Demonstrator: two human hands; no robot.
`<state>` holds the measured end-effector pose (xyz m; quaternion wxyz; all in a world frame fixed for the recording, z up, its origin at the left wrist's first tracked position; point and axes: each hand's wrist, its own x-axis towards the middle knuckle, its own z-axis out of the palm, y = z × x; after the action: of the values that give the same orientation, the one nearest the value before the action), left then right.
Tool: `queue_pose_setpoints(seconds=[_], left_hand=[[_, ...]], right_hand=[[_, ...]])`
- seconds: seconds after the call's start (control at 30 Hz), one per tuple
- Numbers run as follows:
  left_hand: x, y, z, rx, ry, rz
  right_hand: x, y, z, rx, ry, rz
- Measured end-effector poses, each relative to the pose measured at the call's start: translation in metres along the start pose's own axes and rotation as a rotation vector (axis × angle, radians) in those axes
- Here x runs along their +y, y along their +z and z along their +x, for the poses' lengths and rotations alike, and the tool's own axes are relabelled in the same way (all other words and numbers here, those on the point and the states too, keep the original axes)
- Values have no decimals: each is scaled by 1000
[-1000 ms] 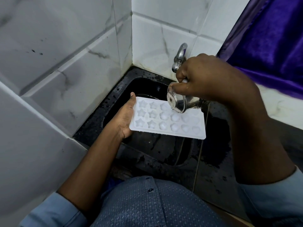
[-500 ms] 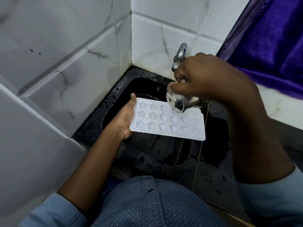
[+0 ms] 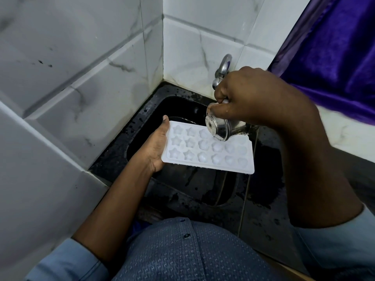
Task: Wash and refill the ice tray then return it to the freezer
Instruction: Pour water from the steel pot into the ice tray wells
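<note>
Fingers [image 3: 222,107] on the right hand [image 3: 255,94] are clenching round a small steel cup [image 3: 222,127], tipping it on its side just above the far-middle pockets of the ice tray [image 3: 207,154]. Left hand [image 3: 155,146] is gripping the tray's left short end, holding it roughly level over the black sink [image 3: 174,107]. Tray's long axis is running left to right, so I'm guessing the pour is going to travel along that line. Can't tell if water's actually flowing.
</note>
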<state>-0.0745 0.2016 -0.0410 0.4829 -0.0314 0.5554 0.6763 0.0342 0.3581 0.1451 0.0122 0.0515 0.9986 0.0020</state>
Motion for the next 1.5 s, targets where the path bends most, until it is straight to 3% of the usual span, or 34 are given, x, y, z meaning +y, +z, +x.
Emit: queue_pose_setpoints(seconds=[1.5], left_hand=[[0, -8, -7, -1, 2, -17]], right_hand=[[-5, 0, -11, 2, 38, -76]])
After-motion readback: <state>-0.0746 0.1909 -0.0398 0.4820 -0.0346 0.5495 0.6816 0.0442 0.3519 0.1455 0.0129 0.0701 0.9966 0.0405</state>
